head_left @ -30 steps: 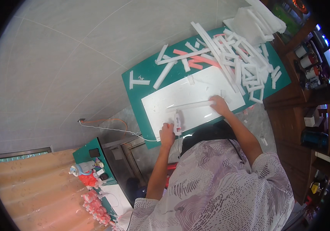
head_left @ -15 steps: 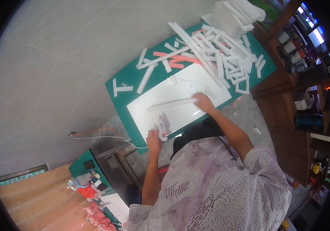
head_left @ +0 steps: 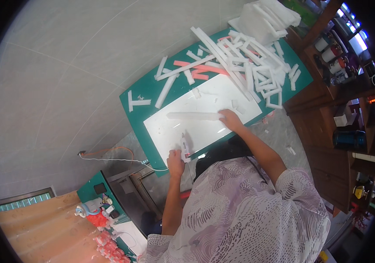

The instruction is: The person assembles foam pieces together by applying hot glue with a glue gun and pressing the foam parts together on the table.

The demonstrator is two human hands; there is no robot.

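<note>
My right hand is closed on the right end of a long white foam strip, held over the white board. At the near left edge of the board my left hand is closed at the side of a white glue gun. Its narrow nozzle points away from me, and the fingers hide its handle. A few small foam scraps lie on the board's far part.
The board rests on a green table. White and pink foam strips and frame-shaped pieces crowd its far right, beside a bundle of white foam sheets. A white cord runs left to the wall. Wooden shelves stand at right.
The foam strip has swung from a slant to nearly level, with a broader side showing, as my right hand turned it. My left hand and the glue gun have barely moved.
</note>
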